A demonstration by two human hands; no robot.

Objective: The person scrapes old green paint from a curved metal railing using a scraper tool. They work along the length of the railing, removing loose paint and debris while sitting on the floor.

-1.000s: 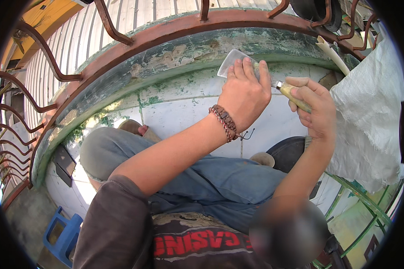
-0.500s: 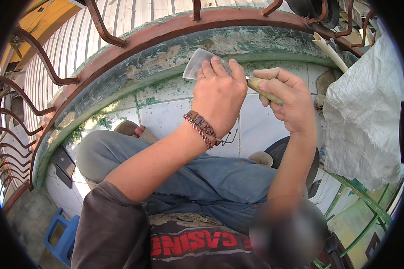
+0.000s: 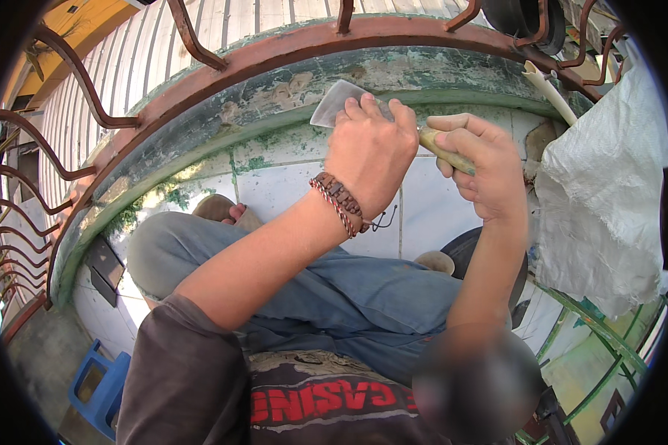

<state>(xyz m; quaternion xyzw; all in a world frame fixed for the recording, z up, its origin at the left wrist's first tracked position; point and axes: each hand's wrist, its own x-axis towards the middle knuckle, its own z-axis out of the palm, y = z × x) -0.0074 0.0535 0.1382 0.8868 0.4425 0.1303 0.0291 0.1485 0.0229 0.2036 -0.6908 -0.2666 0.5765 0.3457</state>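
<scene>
Held out in front of me over the white tiled floor is a broad-bladed knife (image 3: 335, 105) with a grey, flared blade and a yellowish-green worn handle. My right hand (image 3: 491, 165) is closed around the handle, thumb along its top. Over the blade lies my left hand (image 3: 372, 148), back upward, fingers bent on the metal; its thumb and palm side are hidden, so anything underneath cannot be made out. Dark beaded and braided bracelets (image 3: 339, 202) circle my left wrist.
My crossed legs in jeans (image 3: 326, 289) lie below my hands. A low green curb (image 3: 274, 111) with a rusty-red metal railing (image 3: 274, 58) curves ahead. At right hangs a white woven sack (image 3: 597, 193); a blue plastic stool (image 3: 100, 386) stands lower left.
The view has shifted slightly, so both hands and the knife appear a little farther right. Both hands keep the same hold on the knife.
</scene>
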